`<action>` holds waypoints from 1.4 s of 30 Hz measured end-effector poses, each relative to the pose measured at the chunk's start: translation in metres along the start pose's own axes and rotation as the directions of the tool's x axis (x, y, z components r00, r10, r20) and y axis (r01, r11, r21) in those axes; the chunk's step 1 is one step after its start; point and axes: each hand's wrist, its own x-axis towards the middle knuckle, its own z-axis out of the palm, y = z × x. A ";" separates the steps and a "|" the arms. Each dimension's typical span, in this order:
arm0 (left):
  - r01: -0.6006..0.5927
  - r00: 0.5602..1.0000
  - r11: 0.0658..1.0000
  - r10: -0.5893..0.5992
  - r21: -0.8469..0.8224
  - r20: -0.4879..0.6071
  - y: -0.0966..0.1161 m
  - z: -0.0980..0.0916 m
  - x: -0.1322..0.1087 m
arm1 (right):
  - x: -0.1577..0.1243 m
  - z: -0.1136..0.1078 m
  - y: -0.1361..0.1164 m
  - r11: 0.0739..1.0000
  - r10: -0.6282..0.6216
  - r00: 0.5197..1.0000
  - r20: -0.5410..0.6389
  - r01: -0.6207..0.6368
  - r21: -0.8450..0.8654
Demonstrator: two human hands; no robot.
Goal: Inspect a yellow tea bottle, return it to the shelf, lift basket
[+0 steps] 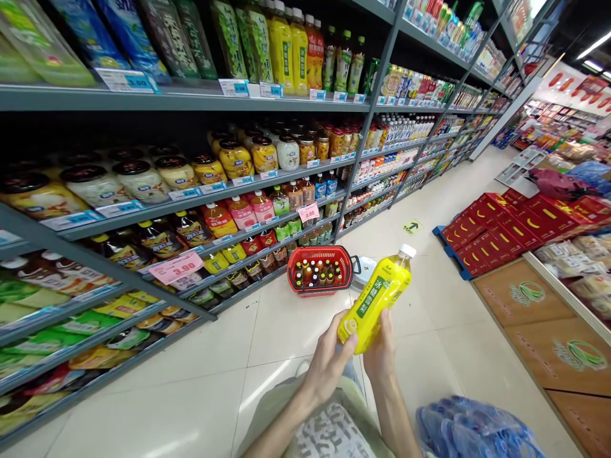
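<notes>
The yellow bottle (377,296) is held tilted in the air above the floor (214,369), with its white cap (407,250) pointing up and to the right. Both hands are closed on its lower end. The left hand (329,359) has its thumb on the front, and the right hand (382,350) grips from behind, so its fingers are mostly hidden. Beyond the bottle, a red basket (317,291) with small bottles inside stands on the floor; a white object behind it is partly covered and hard to identify. The shelves (191,102) of drinks on the left are blurred near the edge. A blue wrapped pack (472,426) is cut off at the bottom.
</notes>
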 end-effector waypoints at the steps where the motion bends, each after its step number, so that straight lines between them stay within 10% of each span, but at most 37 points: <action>1: -0.002 1.000 1.000 0.002 -0.004 0.017 -0.001 0.000 0.000 | 0.000 -0.001 -0.001 1.000 -0.016 1.000 -0.001 0.016 -0.003; 15: 0.142 0.986 0.866 -0.080 -0.480 0.147 -0.021 0.004 0.001 | -0.002 0.004 -0.018 0.998 -0.031 0.990 0.136 0.039 -0.056; 22: 0.230 0.973 0.724 -0.147 -0.650 0.180 -0.038 -0.002 -0.006 | 0.012 0.008 -0.022 0.982 0.187 0.838 0.512 -0.152 -0.111; 37: 0.341 0.940 0.711 -0.270 -0.615 0.209 -0.036 0.006 0.002 | 0.012 -0.008 -0.006 0.986 -0.024 0.991 0.132 0.046 -0.160; 42: 0.252 0.966 0.870 -0.200 -0.424 0.162 -0.034 0.003 0.011 | 0.024 -0.006 -0.007 0.957 -0.102 0.988 0.116 0.129 -0.258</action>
